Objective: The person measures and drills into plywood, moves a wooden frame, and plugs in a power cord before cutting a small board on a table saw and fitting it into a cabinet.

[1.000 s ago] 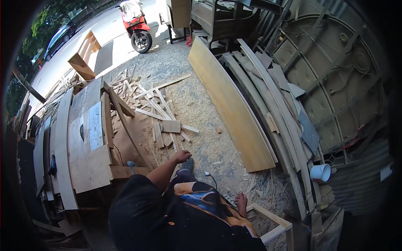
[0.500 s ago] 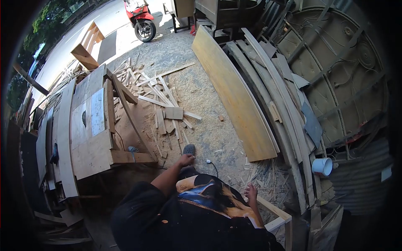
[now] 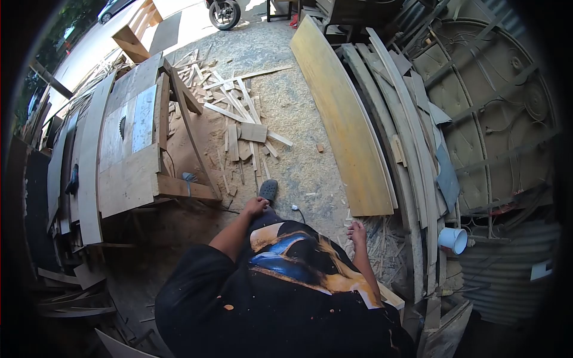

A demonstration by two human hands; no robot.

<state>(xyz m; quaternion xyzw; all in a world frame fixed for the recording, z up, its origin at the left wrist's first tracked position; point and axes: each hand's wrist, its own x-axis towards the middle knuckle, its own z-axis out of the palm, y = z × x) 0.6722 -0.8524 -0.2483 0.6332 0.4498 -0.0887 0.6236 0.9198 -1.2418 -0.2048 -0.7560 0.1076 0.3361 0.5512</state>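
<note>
My left hand (image 3: 256, 206) is at my front, beside the grey clog (image 3: 268, 190), with its fingers curled; whether anything is in it I cannot make out. To the right, my right hand (image 3: 357, 232) hangs just below the lower end of the yellowish board (image 3: 340, 119), apart from it. Its fingers are partly bent and no object shows clearly in them. Between the hands, a small white plug (image 3: 295, 207) with a dark cord lies on the floor.
At left is a wooden saw table (image 3: 128, 191) with a blade (image 3: 122, 127) sticking up. Wood offcuts (image 3: 253, 132) and sawdust cover the floor ahead. Long planks (image 3: 412, 131) and a white bucket (image 3: 453, 240) are on the right. A motorcycle wheel (image 3: 224, 14) shows at the top.
The view has shifted, and the yellowish board and offcuts sit higher and further right in it. The wooden frame by my right hand is now mostly hidden. The clog has moved up in view.
</note>
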